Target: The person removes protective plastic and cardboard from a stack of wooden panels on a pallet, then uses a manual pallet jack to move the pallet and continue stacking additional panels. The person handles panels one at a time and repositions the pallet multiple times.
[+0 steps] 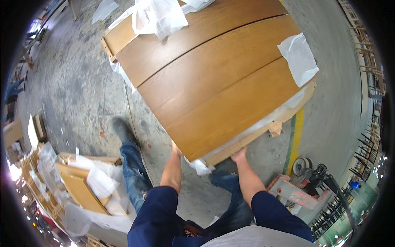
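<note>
Both forearms are coming up from the lower edge in dark blue sleeves. The left hand point(176, 149) is reaching under the near corner of a stack of large rectangular brown wooden panels point(214, 78); its fingers are hidden beneath the edge, so whether it is gripping cannot be told. The right hand point(239, 156) is pressing up against the pale underside board at the near edge, fingers tucked under it, grip also hidden.

The panel stack is lying flat, raised above the grey concrete floor point(78, 90), with its near corner pointing toward the person between the two hands. Its long axis is running from near right to far left, and the seams between the panels are running the same way. White foam wrapping sheets point(158, 16) are lying bunched on the far end, and another white sheet point(299, 57) is folding over the right edge.

Left of the legs, a smaller stack of wooden panels with white wrapping point(80, 185) is sitting on the floor. To the right, a red pallet jack point(296, 191) is standing near a yellow floor stripe point(297, 136).
</note>
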